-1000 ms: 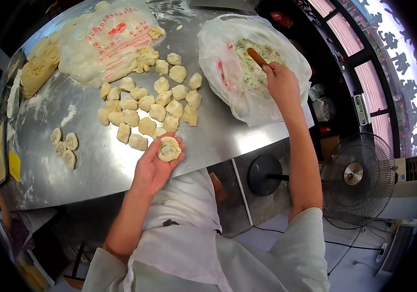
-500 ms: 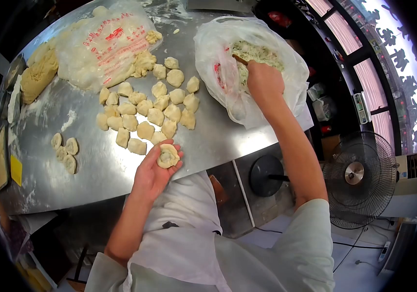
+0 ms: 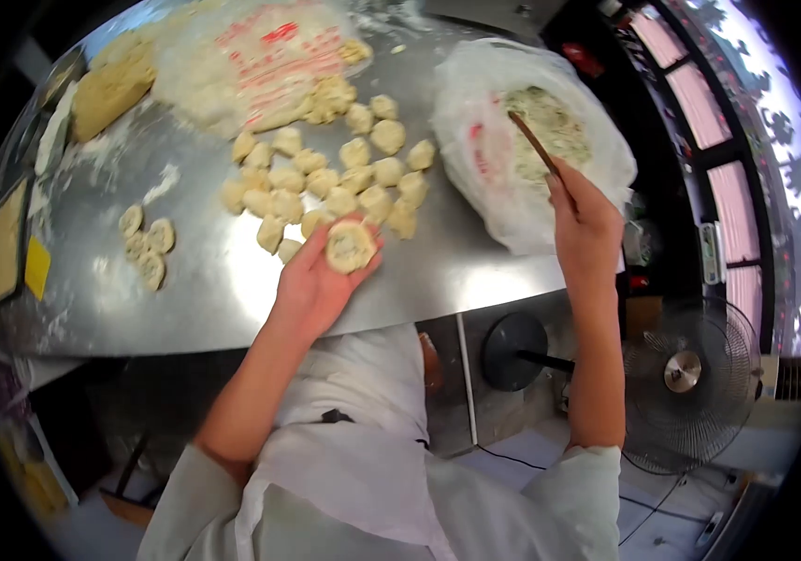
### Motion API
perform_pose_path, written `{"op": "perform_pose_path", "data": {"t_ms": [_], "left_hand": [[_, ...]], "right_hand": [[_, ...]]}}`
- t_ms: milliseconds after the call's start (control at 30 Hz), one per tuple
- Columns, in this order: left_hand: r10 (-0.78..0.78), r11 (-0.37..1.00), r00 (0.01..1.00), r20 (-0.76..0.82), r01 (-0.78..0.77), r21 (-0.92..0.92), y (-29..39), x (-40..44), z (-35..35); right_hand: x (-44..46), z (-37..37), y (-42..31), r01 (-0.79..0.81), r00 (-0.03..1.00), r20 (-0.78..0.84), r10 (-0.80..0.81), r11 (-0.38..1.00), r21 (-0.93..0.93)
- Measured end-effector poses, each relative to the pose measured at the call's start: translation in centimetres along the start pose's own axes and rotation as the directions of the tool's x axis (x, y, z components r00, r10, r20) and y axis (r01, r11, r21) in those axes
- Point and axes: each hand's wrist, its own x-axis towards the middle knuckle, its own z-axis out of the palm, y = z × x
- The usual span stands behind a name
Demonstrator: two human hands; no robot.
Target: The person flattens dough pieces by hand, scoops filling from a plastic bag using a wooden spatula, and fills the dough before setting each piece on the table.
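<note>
My left hand (image 3: 314, 285) cradles a round dough wrapper (image 3: 351, 246) with pale green-flecked filling in it, just above the table's near edge. In my right hand (image 3: 589, 210) is a thin brown stick (image 3: 533, 142), gripped at its lower end. The stick's far tip lies over the filling (image 3: 550, 131) in a large plastic-lined container (image 3: 475, 178); whether it touches the filling I cannot tell. Beyond my left hand, many small dough pieces (image 3: 339, 201) lie close together. Several filled dough rounds (image 3: 151, 268) sit apart at the left.
A plastic bag with red print (image 3: 260, 56) covers dough at the back, beside a bare dough lump (image 3: 112, 93). A yellow card (image 3: 36, 268) and a tray (image 3: 9, 238) are at the table's left edge. A floor fan (image 3: 683, 372) stands at the right.
My right hand has drawn back from the filling toward me, exposing more of the stick. The wrapper in my left hand now faces up more fully. The whole view has shifted.
</note>
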Motion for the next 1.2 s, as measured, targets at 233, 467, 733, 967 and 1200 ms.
{"op": "perform_pose_path", "data": {"t_ms": [233,467,733,967,1200], "left_hand": [[0.18,0.981,0.984,0.011,-0.178,-0.078,1.4,1.1,0.7],[0.386,0.923,0.92,-0.075,-0.384,0.034,1.3,-1.9,-1.3],[0.47,0.88,0.865,-0.173,-0.475,0.019,4.4,-4.0,-3.0],[0.441,0.897,0.857,-0.267,-0.431,0.096,8.7,-6.5,-6.4],[0.647,0.635,0.739,-0.187,-0.386,0.669,19.1,-6.3,-6.0]], "right_hand": [[-7.8,6.3,-8.8,-0.784,0.589,0.782,0.203,0.38,0.491],[-11.5,13.1,-11.8,-0.907,0.409,0.903,0.131,0.164,0.387],[-11.8,12.7,-14.9,-0.934,0.287,0.952,0.105,0.252,0.254],[-12.1,11.0,-14.5,-0.809,0.566,0.775,0.281,0.371,0.456],[-15.6,12.2,-12.4,-0.866,0.499,0.803,0.325,0.208,0.454]]}}
